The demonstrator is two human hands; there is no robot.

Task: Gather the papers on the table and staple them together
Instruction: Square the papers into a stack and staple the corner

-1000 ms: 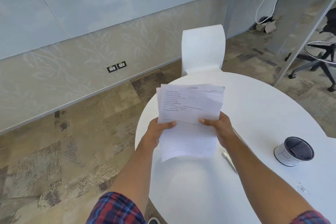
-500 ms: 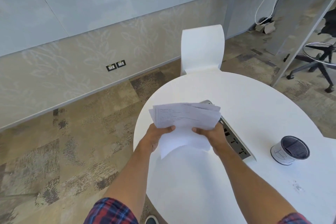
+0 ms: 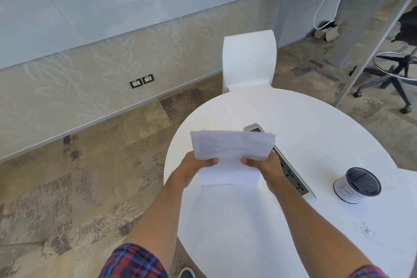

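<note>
Head view: both hands hold the papers just above the round white worktop, near its 9 o'clock edge. The left hand grips the stack's left side, thumb curled over the top sheet; the right hand pinches the right side. Behind the sheets lies a power strip (partly hidden). A fabric-lined cup stands at 3 o'clock, well apart. A white chair stands at 12 o'clock.
</note>
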